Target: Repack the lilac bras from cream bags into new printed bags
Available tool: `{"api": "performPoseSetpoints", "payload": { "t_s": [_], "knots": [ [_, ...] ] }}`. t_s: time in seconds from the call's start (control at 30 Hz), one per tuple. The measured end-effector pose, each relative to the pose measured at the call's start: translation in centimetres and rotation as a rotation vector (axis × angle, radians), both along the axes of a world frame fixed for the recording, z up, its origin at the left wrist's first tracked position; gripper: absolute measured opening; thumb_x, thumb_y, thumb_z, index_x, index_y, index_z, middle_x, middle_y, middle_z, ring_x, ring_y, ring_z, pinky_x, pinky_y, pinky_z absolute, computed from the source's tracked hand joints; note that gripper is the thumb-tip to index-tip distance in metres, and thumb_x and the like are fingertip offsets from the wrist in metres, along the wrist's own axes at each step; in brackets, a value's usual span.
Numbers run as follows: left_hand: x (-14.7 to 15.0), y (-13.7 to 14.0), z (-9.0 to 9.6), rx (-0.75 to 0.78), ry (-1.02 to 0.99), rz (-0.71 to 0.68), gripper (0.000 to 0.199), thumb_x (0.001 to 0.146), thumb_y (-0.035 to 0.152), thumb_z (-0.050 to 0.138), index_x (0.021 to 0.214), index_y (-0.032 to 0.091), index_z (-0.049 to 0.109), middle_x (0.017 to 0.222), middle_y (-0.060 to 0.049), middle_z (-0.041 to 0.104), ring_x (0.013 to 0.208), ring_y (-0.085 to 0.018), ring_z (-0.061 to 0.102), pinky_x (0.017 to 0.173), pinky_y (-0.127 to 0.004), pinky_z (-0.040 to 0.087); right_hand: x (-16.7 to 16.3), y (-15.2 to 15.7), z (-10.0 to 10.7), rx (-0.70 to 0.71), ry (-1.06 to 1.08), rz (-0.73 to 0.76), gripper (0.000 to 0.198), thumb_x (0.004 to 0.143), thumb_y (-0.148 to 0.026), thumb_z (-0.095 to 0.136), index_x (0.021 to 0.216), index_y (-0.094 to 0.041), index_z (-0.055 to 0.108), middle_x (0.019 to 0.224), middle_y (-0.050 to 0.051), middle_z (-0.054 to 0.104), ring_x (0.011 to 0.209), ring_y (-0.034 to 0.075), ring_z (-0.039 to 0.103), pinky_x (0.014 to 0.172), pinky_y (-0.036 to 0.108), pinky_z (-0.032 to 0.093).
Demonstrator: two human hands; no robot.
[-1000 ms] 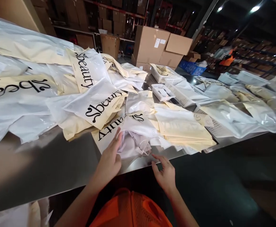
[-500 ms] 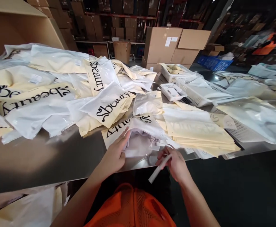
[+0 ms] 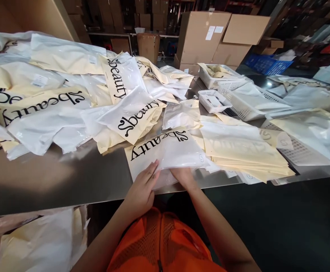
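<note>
A clear plastic bag (image 3: 176, 151) printed with "beauty" lies at the table's front edge, its open side toward me. White folded contents show through the plastic. My left hand (image 3: 142, 190) is at the left of the opening, its fingers closed on the bag's edge. The wrist of my right hand (image 3: 185, 179) shows at the opening; the fingers are inside the bag, out of sight. Just right of the bag lies a stack of flat cream-and-white bags (image 3: 238, 149). Another filled bag (image 3: 180, 115) lies behind.
A heap of filled "beauty" bags (image 3: 60, 109) covers the left of the metal table (image 3: 77, 181). White baskets (image 3: 214, 102) stand at the back right. A large cardboard box (image 3: 200, 41) is behind them. More bags (image 3: 40, 241) are below the table at left.
My right hand has gone from beside the opening into the bag. The white strip it held is out of sight. The bag's top layer now lies flatter over the contents.
</note>
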State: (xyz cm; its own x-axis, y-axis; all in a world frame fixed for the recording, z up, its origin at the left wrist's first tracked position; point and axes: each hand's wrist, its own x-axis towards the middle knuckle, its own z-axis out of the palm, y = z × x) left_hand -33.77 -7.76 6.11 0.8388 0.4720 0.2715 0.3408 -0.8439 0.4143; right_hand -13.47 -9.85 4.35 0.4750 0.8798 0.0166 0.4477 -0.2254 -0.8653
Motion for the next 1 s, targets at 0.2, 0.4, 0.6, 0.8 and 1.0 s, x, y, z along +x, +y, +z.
{"api": "performPoseSetpoints", "payload": {
  "t_s": [0.2,0.4,0.6,0.8,1.0],
  "knots": [
    [0.4,1.4,2.5,-0.051,-0.021,0.111,0.080,0.082,0.001,0.035,0.155,0.023,0.010,0.162,-0.004,0.017,0.147,-0.019,0.023,0.116,-0.037,0.034,-1.1,0.4,-1.0,-0.058,-0.409,0.219,0.045,0.087,-0.037,0.055,0.125,-0.012,0.060,0.129,0.020,0.060,0.127,0.039,0.049,0.109,0.057,0.031],
    [0.7,0.5,2.2,0.022,0.148,-0.031,0.082,0.074,-0.002,0.040,0.151,0.024,0.029,0.159,-0.005,0.025,0.146,-0.028,0.023,0.117,-0.051,0.029,-0.5,2.1,-0.5,-0.026,-0.361,0.508,0.033,0.089,-0.022,0.048,0.115,-0.019,0.068,0.117,0.010,0.070,0.111,0.027,0.063,0.097,0.035,0.047],
    [-4.1,-0.7,0.3,-0.138,-0.331,0.191,0.015,0.082,0.019,0.056,0.077,0.021,0.070,0.112,-0.011,0.069,0.110,-0.028,0.062,0.092,-0.042,0.050,-0.5,-4.9,-1.1,0.115,-0.288,0.468,0.029,0.088,-0.018,0.044,0.099,-0.019,0.071,0.099,0.009,0.073,0.096,0.025,0.066,0.091,0.039,0.049],
    [-5.5,-2.1,-3.0,-1.272,-0.150,0.621,0.046,0.078,0.061,0.059,0.072,0.015,0.064,0.065,-0.006,0.065,0.044,-0.015,0.058,0.034,-0.020,0.030,-0.8,-10.8,-2.5,0.069,0.152,-0.132,0.041,0.090,-0.047,0.053,0.060,-0.021,0.064,0.054,0.002,0.061,0.053,0.017,0.058,0.055,0.029,0.044],
    [-5.3,-0.6,-3.4,-1.513,-0.753,0.910,0.036,0.056,0.039,0.083,0.061,0.015,0.056,0.061,-0.004,0.066,0.056,-0.017,0.065,0.041,-0.018,0.045,3.8,-11.2,-1.9,-0.103,0.314,-0.455,0.057,0.092,-0.066,0.035,0.080,-0.020,0.066,0.053,0.002,0.064,0.062,0.021,0.063,0.065,0.031,0.044]
  ]
}}
